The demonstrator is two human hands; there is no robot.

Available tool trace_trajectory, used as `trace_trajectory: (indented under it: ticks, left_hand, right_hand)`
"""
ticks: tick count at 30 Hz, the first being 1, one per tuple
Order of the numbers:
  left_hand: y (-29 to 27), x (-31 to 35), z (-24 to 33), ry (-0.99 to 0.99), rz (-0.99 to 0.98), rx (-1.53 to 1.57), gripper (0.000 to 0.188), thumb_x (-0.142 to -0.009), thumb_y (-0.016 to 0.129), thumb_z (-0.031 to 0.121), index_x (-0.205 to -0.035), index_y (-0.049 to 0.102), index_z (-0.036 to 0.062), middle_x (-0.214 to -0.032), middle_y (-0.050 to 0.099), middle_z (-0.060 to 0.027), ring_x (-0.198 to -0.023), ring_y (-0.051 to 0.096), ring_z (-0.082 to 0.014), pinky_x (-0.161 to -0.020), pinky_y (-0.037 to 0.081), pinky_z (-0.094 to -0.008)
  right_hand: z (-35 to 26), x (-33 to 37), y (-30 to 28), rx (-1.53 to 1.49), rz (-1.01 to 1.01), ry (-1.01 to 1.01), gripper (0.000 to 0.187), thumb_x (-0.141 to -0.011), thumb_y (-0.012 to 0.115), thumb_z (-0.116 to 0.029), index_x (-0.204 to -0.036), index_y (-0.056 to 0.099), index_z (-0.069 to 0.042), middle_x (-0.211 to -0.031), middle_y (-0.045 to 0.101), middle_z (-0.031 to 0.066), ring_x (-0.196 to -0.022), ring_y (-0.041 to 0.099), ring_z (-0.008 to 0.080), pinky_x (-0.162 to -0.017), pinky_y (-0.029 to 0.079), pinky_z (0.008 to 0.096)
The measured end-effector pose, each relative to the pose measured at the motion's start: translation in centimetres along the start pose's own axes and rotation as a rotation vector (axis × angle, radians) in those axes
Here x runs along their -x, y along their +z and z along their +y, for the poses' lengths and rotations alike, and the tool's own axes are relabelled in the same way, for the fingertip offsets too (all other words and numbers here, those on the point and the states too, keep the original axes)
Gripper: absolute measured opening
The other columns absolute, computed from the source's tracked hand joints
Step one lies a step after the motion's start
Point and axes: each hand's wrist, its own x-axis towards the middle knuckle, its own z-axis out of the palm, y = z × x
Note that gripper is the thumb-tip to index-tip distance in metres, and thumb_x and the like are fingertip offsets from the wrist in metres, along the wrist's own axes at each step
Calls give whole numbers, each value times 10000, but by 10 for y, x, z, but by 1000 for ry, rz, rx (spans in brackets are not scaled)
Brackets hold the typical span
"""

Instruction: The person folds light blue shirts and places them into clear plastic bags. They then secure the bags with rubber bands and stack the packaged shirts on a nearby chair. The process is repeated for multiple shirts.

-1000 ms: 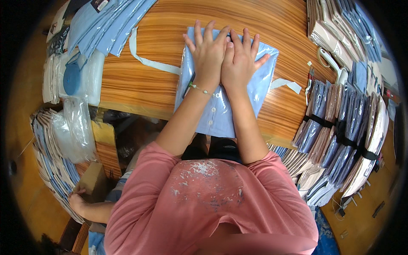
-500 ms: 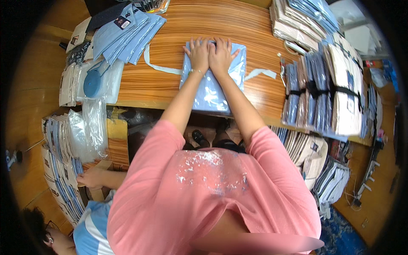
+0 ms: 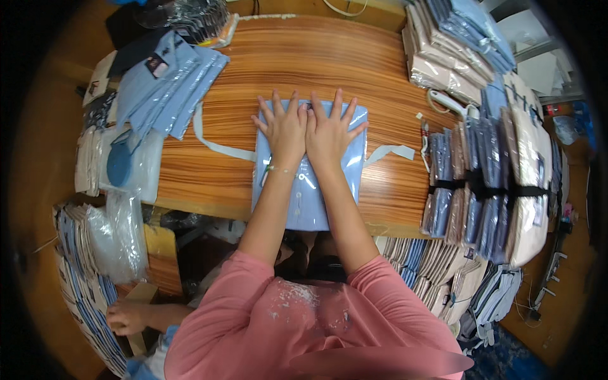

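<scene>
The left hand (image 3: 285, 130) and the right hand (image 3: 329, 130) lie flat side by side, thumbs touching, fingers spread wide, both pressing palm-down on a folded light-blue shirt sealed in a clear plastic bag (image 3: 310, 190) — neither hand grips anything. The bagged shirt lies under the palms and runs back beneath the forearms to the near edge of the striped wooden table (image 3: 354, 63), which it slightly overhangs. A thin bracelet (image 3: 278, 170) circles the left wrist. Just left of the left hand a pale cloth strip (image 3: 212, 140) curves across the wood; just right of the right hand a shorter pale strip (image 3: 389, 152) lies flat. Farther left of the hands sits a fanned stack of light-blue bagged shirts (image 3: 168, 85), with clear empty plastic bags (image 3: 117, 234) hanging lower on that side. Beyond the right hand, at the table's far corner, are piles of beige and blue packed garments (image 3: 449, 44), and to the right stand strapped bundles of packed shirts (image 3: 487, 190) — well apart from the hands. Below and far to the left, another person's hand (image 3: 126, 316) rests by a stack of packages (image 3: 82, 297). The person wears a pink long-sleeved top (image 3: 304, 329).
</scene>
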Motion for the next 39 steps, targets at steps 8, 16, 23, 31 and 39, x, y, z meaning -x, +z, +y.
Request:
trace_trajectory:
  ticks: [8, 16, 23, 31, 39]
  left_hand:
    - [5, -5, -1, 34, 25, 18, 400, -886, 446, 338, -1230, 520, 148, -1352, 328, -191, -1282, 165, -460, -958, 116, -664]
    - [6, -10, 0, -1, 6, 26, 395, -893, 431, 352, -1243, 504, 184, -1366, 327, -161, -1293, 170, -437, -960, 125, -666]
    - [9, -7, -1, -11, -6, 99, 387, -885, 445, 332, -1218, 526, 152, -1357, 327, -186, -1290, 160, -453, -954, 120, -673]
    - [12, -8, 0, -69, -38, 142, 386, -881, 441, 339, -1218, 528, 172, -1368, 326, -185, -1301, 147, -444, -974, 106, -667]
    - [4, -29, -16, -130, -232, 330, 494, -851, 453, 475, -1253, 497, 191, -1371, 344, -156, -1320, 118, -412, -991, 48, -650]
  right_hand:
    - [3, -3, 6, 15, -16, -1, 307, -853, 480, -332, -1112, 617, -240, -1336, 366, 195, -1284, 185, 448, -918, 24, 713]
    - [4, -8, 10, -23, -54, 37, 313, -843, 480, -319, -1124, 607, -267, -1356, 344, 186, -1290, 177, 438, -923, 21, 711]
    - [9, -5, 11, -54, -97, 68, 334, -841, 476, -321, -1149, 595, -275, -1374, 331, 172, -1308, 148, 426, -929, -9, 710]
    - [7, -9, 1, -198, -129, 145, 332, -843, 480, -301, -1140, 606, -223, -1379, 339, 158, -1321, 142, 403, -974, -50, 657]
    - [23, -21, 1, -447, -171, 251, 485, -805, 559, -319, -1263, 490, -175, -1408, 289, 175, -1340, 168, 322, -1009, 25, 605]
